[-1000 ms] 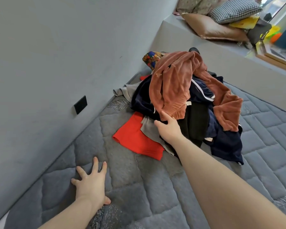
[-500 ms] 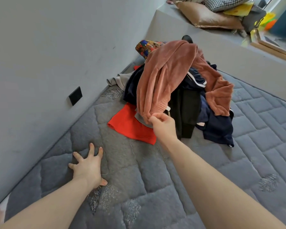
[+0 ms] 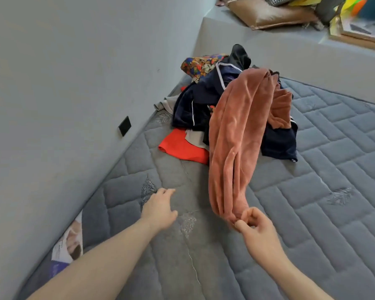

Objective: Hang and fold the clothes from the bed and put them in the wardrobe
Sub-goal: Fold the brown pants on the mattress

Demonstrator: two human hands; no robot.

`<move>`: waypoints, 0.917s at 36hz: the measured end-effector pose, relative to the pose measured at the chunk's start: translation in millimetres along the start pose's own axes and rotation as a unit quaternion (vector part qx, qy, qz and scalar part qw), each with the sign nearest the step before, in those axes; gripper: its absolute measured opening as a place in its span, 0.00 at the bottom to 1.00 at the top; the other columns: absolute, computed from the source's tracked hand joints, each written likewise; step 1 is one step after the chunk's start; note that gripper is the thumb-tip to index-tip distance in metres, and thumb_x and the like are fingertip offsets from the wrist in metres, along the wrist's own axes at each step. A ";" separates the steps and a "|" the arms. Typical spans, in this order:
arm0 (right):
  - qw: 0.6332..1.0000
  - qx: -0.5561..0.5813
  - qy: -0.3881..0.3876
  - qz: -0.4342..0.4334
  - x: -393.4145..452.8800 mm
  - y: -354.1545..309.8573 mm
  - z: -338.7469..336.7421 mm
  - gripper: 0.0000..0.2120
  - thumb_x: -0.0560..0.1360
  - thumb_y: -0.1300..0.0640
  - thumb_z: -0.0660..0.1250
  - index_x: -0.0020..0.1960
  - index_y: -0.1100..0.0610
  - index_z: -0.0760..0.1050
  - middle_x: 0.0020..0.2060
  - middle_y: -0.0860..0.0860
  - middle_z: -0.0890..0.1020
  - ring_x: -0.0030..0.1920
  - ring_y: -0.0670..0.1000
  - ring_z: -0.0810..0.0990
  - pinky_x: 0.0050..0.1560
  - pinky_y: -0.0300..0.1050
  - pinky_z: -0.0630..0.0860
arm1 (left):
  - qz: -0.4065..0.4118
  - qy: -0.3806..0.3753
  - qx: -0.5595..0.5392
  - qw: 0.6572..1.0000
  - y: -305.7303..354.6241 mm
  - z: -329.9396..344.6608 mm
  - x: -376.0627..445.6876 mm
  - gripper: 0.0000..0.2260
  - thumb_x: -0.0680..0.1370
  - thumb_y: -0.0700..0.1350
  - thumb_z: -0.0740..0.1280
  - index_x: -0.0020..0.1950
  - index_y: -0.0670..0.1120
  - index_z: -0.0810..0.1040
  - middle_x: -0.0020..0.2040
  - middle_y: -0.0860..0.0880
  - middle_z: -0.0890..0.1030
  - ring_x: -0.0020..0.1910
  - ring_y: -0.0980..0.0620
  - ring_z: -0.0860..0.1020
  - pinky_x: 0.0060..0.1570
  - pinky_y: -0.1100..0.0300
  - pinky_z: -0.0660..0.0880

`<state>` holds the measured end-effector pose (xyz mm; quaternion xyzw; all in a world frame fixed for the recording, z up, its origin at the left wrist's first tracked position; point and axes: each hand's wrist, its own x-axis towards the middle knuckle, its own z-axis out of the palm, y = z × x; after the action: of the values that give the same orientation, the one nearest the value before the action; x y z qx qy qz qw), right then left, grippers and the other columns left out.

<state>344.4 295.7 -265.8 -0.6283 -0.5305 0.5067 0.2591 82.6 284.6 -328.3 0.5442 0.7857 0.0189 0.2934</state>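
Observation:
A heap of clothes lies on the grey quilted mattress (image 3: 312, 191) against the wall. A rust-pink fleece garment (image 3: 236, 137) stretches from the top of the heap toward me. My right hand (image 3: 254, 226) pinches its near end between thumb and fingers. Under it are a dark navy garment with white piping (image 3: 195, 105), a bright red piece (image 3: 180, 148), a grey piece (image 3: 193, 137) and a colourful patterned one (image 3: 201, 63). My left hand (image 3: 158, 208) hovers over the mattress with relaxed fingers, holding nothing, left of the fleece.
A grey wall with a black socket plate (image 3: 124, 126) runs along the left. A grey headboard ledge (image 3: 290, 46) at the back carries a tan cushion (image 3: 271, 14) and other items. A printed packet (image 3: 69, 243) sticks out between mattress and wall.
My right hand has pulled the pink fleece out of the heap toward me, uncovering the navy garment. My left hand has lifted off the mattress and moved right.

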 end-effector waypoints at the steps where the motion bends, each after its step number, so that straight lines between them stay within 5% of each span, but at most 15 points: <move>1: 1.000 0.022 0.003 0.013 -16.6 -0.2 -4.2 0.16 0.72 0.68 0.71 0.34 0.53 0.68 0.29 0.50 0.73 0.35 0.49 0.72 0.40 0.42 0.70 | 0.031 0.003 -0.023 0.999 12.4 0.1 -17.7 0.33 0.76 0.53 0.70 0.79 0.56 0.62 0.73 0.53 0.68 0.69 0.47 0.72 0.64 0.50 0.73; 7: 0.984 0.162 -0.015 0.069 -140.6 -41.1 -20.3 0.17 0.70 0.63 0.74 0.36 0.56 0.65 0.29 0.53 0.67 0.35 0.52 0.62 0.34 0.44 0.60 | 0.136 -0.033 -0.156 0.978 80.9 -0.1 -143.4 0.44 0.66 0.55 0.77 0.78 0.56 0.62 0.73 0.57 0.66 0.71 0.54 0.70 0.69 0.53 0.70; 11: 0.979 0.189 -0.017 0.075 -219.1 -76.1 -58.3 0.15 0.73 0.73 0.67 0.37 0.58 0.67 0.28 0.52 0.69 0.32 0.50 0.67 0.33 0.38 0.66 | 0.138 -0.018 -0.191 0.972 113.0 -15.7 -230.1 0.31 0.68 0.48 0.73 0.71 0.53 0.74 0.67 0.57 0.72 0.66 0.53 0.74 0.67 0.57 0.71; 15: 0.974 0.210 -0.036 0.073 -289.5 -109.3 -108.7 0.10 0.75 0.76 0.64 0.43 0.63 0.71 0.29 0.53 0.74 0.30 0.48 0.72 0.33 0.36 0.73 | 0.110 0.014 -0.241 0.964 139.2 -44.7 -314.5 0.17 0.69 0.40 0.68 0.53 0.56 0.83 0.52 0.60 0.81 0.54 0.55 0.80 0.58 0.55 0.76; 19: 0.978 0.196 -0.026 0.065 -344.7 -120.9 -166.1 0.09 0.74 0.75 0.66 0.48 0.63 0.78 0.29 0.52 0.76 0.32 0.48 0.74 0.41 0.45 0.72 | 0.108 0.063 -0.243 0.962 151.0 -64.4 -385.9 0.14 0.70 0.41 0.64 0.50 0.57 0.79 0.48 0.58 0.82 0.49 0.55 0.80 0.52 0.53 0.77; 25: 0.963 0.262 0.005 0.065 -403.5 -150.3 -238.6 0.12 0.76 0.71 0.65 0.48 0.58 0.83 0.34 0.53 0.79 0.32 0.48 0.73 0.39 0.41 0.72 | 0.122 0.138 -0.135 0.974 161.0 -69.0 -467.3 0.09 0.75 0.41 0.63 0.45 0.56 0.69 0.44 0.58 0.69 0.39 0.47 0.76 0.42 0.49 0.74; 29: 0.962 0.271 0.004 0.036 -427.9 -174.3 -271.8 0.12 0.76 0.70 0.65 0.48 0.58 0.84 0.35 0.51 0.80 0.33 0.48 0.74 0.41 0.42 0.72 | 0.071 0.046 -0.204 0.975 188.3 -60.8 -510.8 0.09 0.70 0.45 0.66 0.42 0.60 0.71 0.42 0.56 0.76 0.40 0.57 0.76 0.47 0.52 0.76; 33: 0.962 0.272 -0.004 0.011 -449.8 -194.8 -285.8 0.11 0.76 0.71 0.65 0.48 0.59 0.83 0.35 0.51 0.80 0.36 0.49 0.76 0.42 0.42 0.74 | 0.135 -0.110 -0.200 0.964 238.6 -49.5 -545.2 0.15 0.69 0.56 0.71 0.55 0.62 0.72 0.54 0.60 0.78 0.49 0.60 0.78 0.53 0.58 0.77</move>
<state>560.6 -2.6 165.7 -0.5378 -0.3665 0.6376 0.4122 388.6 -76.3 36.1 0.5742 0.6480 0.1558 0.4755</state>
